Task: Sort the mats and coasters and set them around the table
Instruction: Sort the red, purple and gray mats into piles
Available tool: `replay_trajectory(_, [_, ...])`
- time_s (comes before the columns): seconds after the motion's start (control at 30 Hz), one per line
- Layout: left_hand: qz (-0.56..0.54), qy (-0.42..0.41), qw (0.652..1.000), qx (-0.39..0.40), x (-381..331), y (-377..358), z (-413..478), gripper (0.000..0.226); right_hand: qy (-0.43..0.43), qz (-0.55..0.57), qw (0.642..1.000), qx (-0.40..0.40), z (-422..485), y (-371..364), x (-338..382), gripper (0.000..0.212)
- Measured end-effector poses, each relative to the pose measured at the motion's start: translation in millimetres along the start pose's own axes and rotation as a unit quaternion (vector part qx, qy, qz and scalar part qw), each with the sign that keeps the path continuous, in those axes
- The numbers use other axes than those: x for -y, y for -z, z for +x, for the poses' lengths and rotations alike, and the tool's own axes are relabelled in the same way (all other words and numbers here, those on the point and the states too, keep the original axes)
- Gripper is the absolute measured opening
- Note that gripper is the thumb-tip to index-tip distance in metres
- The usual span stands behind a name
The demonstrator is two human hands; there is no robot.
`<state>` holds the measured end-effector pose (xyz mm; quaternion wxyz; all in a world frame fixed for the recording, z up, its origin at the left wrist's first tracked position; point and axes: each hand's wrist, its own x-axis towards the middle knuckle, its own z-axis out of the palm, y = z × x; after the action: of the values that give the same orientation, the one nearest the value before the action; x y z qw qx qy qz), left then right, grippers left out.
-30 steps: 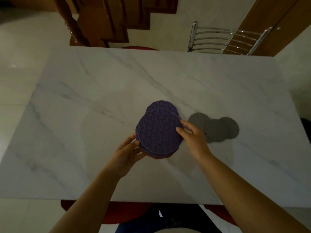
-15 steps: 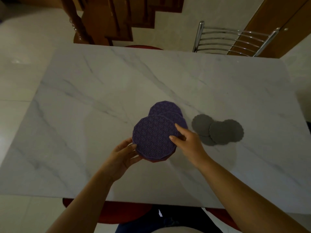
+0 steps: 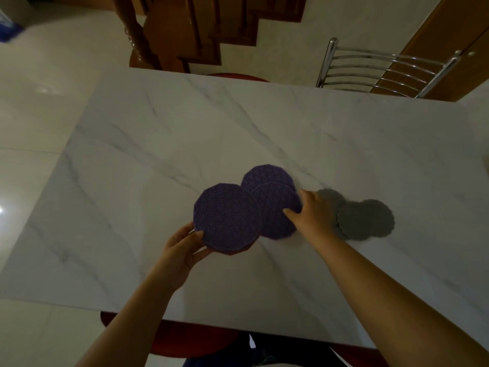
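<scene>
Three purple patterned round mats overlap near the middle of the white marble table. My left hand grips the near-left purple mat by its lower edge, lifted slightly, with a reddish underside showing. My right hand rests its fingers on the middle purple mat, which lies flat. The far purple mat lies partly under it. Several grey scalloped coasters overlap on the table just right of my right hand.
A chrome-backed chair stands at the table's far right side. A red seat shows at the far edge and another red seat under the near edge. Wooden stairs rise beyond the table.
My left hand has pulled the top purple mat to the left off the stack. My right hand has shifted right and now presses the mat beneath it.
</scene>
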<state>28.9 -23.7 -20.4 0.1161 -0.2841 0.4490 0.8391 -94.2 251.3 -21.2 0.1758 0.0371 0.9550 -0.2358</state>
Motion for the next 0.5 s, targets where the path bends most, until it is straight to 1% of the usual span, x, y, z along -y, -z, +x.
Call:
replay_trajectory(0.03, [-0.006,-0.002,1.0,-0.004,0,1,0,0.034,-0.015,-0.07,0.997,0.021,1,-2,-4,0.074])
replay_trajectory(0.07, [-0.013,-0.005,1.0,-0.007,1,2,-1,0.034,-0.025,-0.114,0.992,0.04,2,-5,-6,0.083])
replay_trajectory(0.1, [-0.021,-0.007,1.0,-0.009,2,3,-1,0.034,-0.03,-0.134,0.989,0.051,1,-7,-7,0.087])
replay_trajectory(0.2, [-0.039,-0.01,0.999,-0.016,4,4,-2,0.034,-0.032,-0.124,0.991,0.042,2,-11,-8,0.084])
replay_trajectory(0.33, [-0.041,-0.012,0.999,-0.021,6,4,-3,0.034,-0.033,-0.106,0.994,-0.017,-3,-12,-4,0.078])
replay_trajectory(0.4, [-0.036,-0.007,0.999,-0.024,7,6,-3,0.034,-0.028,-0.045,0.997,-0.051,-7,-8,0,0.063])
replay_trajectory(0.43, [-0.032,-0.003,0.999,-0.027,7,6,-3,0.034,-0.023,0.008,0.998,-0.062,-7,-2,2,0.051])
replay_trajectory(0.5, [-0.02,0.004,0.999,-0.031,8,6,-2,0.034,-0.013,0.097,0.994,-0.057,-6,15,4,0.024])
